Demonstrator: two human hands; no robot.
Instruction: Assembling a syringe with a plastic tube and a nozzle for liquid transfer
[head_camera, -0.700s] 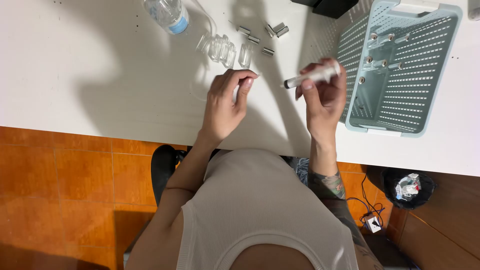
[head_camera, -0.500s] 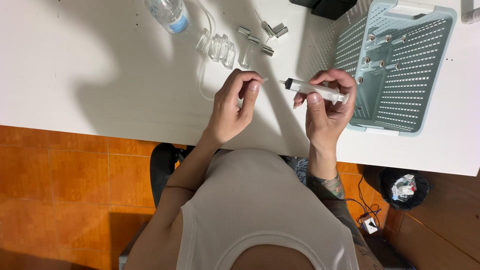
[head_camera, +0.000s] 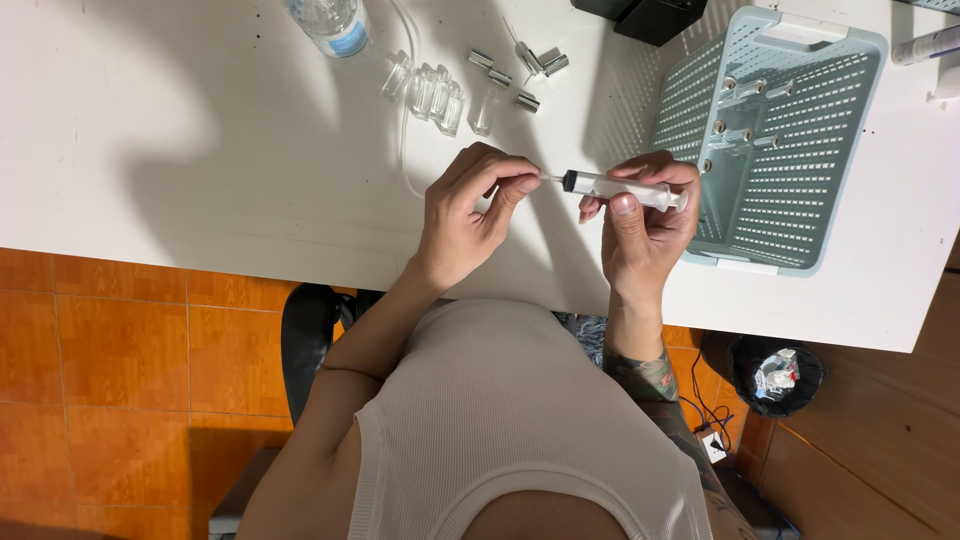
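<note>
Syringe (head_camera: 625, 187) now level, gripped in right hand (head_camera: 640, 225); left hand (head_camera: 470, 210) newly pinched on its needle tip, glass vials (head_camera: 437, 90) beyond the knuckles.

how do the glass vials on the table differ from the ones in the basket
The vials on the table are clear, uncapped and bunched close together near the water bottle. The vials in the basket carry silver caps and lie scattered apart on the basket's perforated floor. Both sets are small glass vials lying untouched by either hand.
</note>
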